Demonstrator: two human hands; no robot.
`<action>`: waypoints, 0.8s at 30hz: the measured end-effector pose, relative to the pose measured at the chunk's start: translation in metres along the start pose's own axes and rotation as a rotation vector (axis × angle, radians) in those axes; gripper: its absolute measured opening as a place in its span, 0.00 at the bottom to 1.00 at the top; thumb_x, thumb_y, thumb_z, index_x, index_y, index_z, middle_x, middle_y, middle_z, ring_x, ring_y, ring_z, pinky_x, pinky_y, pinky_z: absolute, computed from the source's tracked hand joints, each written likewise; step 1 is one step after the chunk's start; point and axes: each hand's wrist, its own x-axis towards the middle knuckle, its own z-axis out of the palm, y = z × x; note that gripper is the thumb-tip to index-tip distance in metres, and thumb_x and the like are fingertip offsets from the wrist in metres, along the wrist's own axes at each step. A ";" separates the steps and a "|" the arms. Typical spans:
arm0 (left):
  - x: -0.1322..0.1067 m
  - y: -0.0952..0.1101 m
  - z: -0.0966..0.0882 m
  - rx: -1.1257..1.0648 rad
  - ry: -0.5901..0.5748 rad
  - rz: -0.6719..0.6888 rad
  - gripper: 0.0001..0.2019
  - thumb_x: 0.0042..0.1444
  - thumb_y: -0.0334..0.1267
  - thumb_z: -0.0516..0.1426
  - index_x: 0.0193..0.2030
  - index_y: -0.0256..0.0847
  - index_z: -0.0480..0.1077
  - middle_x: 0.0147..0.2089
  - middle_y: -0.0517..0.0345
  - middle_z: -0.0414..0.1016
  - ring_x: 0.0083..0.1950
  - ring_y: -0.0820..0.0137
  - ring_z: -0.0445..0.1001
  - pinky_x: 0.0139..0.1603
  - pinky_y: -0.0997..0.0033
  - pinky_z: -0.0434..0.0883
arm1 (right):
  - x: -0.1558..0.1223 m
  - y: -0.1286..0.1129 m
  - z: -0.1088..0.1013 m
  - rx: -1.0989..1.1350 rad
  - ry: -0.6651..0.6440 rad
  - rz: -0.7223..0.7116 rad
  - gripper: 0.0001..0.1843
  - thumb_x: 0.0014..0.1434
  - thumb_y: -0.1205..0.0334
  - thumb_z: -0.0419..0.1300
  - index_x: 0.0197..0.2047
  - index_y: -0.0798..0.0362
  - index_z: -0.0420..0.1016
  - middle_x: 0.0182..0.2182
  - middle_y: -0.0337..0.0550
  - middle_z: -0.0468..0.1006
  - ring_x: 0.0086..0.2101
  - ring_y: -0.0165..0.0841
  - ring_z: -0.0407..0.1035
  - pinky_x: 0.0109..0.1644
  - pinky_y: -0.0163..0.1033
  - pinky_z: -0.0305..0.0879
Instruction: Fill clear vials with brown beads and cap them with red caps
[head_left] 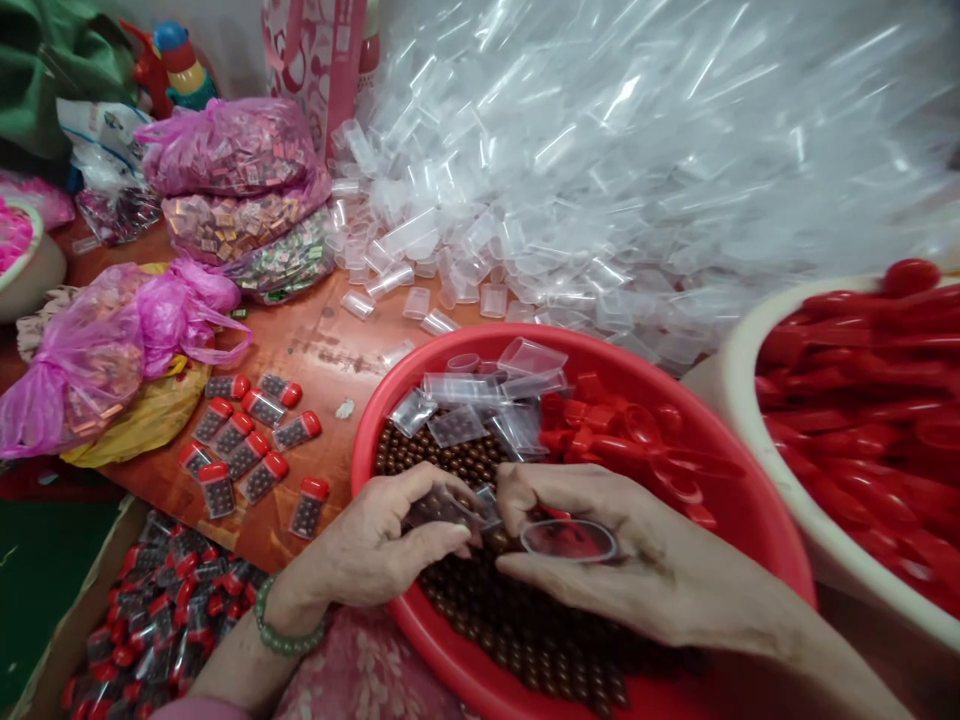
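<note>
My left hand (375,545) is closed round a small clear plastic vial (442,508) filled with brown balls, held over the red basin (750,520). My right hand (622,560) pinches at the vial's mouth and also grips an empty clear vial (568,540) in its fingers. The basin holds many small brown balls (517,630), several empty clear vials (480,405) and red caps (622,430).
Several filled vials with red caps (251,445) lie on the wooden table; more fill a cardboard box (150,620) at lower left. A big heap of empty clear vials (600,180) sits behind. A white basin of red caps (877,410) stands right. Pink bags (225,150) lie left.
</note>
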 end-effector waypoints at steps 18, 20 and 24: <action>0.008 -0.006 0.001 -0.354 0.089 0.031 0.14 0.57 0.41 0.62 0.47 0.36 0.69 0.36 0.56 0.76 0.36 0.74 0.77 0.44 0.73 0.74 | -0.008 0.018 0.012 0.112 0.235 0.244 0.22 0.64 0.44 0.53 0.55 0.48 0.66 0.37 0.42 0.76 0.34 0.32 0.71 0.38 0.37 0.69; 0.008 -0.007 0.002 -0.308 0.124 0.066 0.13 0.59 0.41 0.60 0.48 0.36 0.70 0.36 0.56 0.76 0.38 0.74 0.77 0.44 0.74 0.74 | -0.004 0.018 0.010 0.023 0.273 0.222 0.25 0.64 0.45 0.53 0.59 0.48 0.64 0.42 0.44 0.76 0.39 0.35 0.72 0.43 0.40 0.70; 0.007 -0.011 0.002 -0.250 0.143 0.083 0.12 0.63 0.41 0.56 0.50 0.39 0.72 0.39 0.56 0.77 0.40 0.74 0.77 0.47 0.75 0.74 | -0.002 0.012 -0.001 -0.212 0.374 0.072 0.28 0.64 0.53 0.55 0.64 0.51 0.59 0.58 0.49 0.68 0.56 0.40 0.64 0.59 0.45 0.63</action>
